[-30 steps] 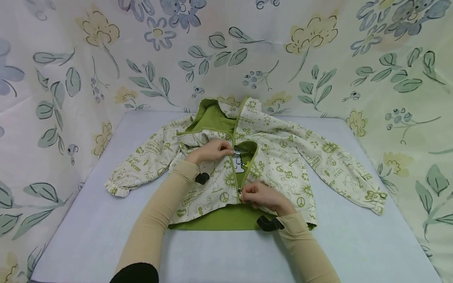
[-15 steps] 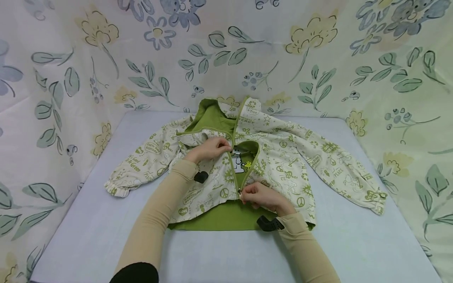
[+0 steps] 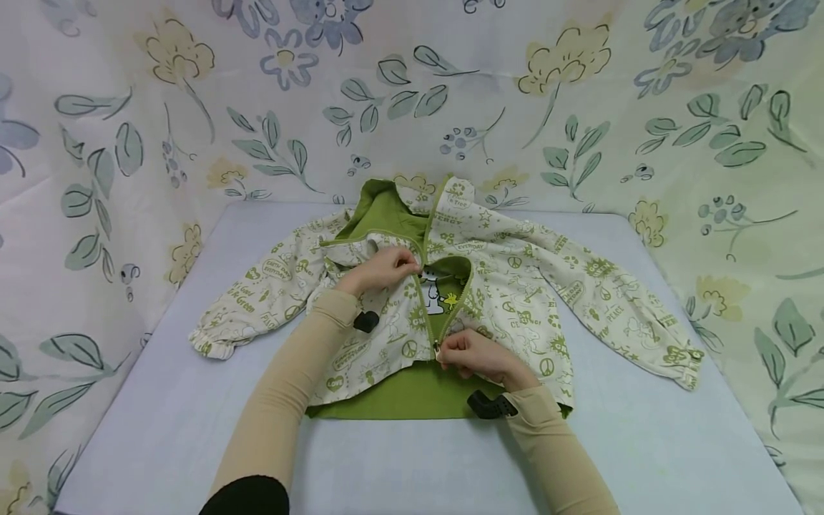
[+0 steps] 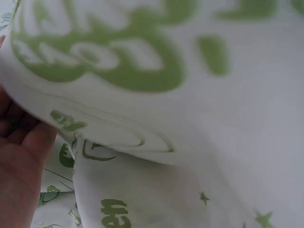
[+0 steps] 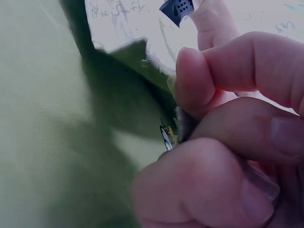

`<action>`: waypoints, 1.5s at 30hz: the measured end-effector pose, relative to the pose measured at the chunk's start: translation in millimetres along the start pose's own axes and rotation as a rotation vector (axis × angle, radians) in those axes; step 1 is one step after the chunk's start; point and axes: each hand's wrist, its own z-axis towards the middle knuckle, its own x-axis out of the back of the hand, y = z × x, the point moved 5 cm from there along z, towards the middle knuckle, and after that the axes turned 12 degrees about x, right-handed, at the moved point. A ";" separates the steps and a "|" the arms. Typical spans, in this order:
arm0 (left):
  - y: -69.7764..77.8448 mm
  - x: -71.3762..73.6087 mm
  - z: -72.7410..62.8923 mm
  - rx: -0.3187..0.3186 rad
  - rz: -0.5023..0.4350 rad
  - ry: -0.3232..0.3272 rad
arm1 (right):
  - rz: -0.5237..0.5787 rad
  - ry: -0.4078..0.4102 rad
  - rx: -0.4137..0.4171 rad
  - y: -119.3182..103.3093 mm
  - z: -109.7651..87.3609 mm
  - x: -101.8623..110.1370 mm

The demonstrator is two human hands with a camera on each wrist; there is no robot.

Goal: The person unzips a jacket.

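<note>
A white jacket [image 3: 515, 286] with green print and green lining lies spread on the table, its front partly open over a cartoon figure on green cloth. My left hand [image 3: 381, 270] pinches the zipper edge of the left front panel at chest height. In the left wrist view, raised jacket cloth [image 4: 118, 109] covers most of that hand's fingertips. Low on the front, where the two zipper sides meet, my right hand [image 3: 479, 355] pinches the zipper pull [image 3: 437, 348]. Curled fingers [image 5: 237, 71] fill the right wrist view and mostly hide what lies between them.
The jacket's sleeves [image 3: 618, 322] stretch out to both sides on the pale table [image 3: 161, 408]. A floral curtain [image 3: 412, 93] hangs behind and along both sides. Black wrist devices [image 3: 491, 405] sit on both wrists.
My left hand has shifted slightly up and to the left with the zipper edge. The front hem has risen a little, showing more green lining. My right hand stays nearly still.
</note>
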 end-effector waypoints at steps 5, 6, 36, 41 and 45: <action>-1.1 3.7 0.7 -0.005 0.016 0.027 | 0.012 -0.014 -0.010 1.7 -0.8 -1.8; -1.6 5.8 0.8 -0.009 0.013 0.036 | 0.000 -0.032 -0.011 2.7 -1.3 -3.3; -6.7 16.2 -3.7 0.030 -0.110 0.018 | -0.114 -0.102 -0.112 9.9 -3.7 -8.5; -6.5 15.6 -2.4 0.006 -0.073 0.022 | -0.191 -0.111 -0.104 7.2 -2.6 -8.9; -6.4 15.2 -1.8 -0.007 -0.055 0.023 | -0.302 -0.103 -0.112 6.7 -2.7 -8.7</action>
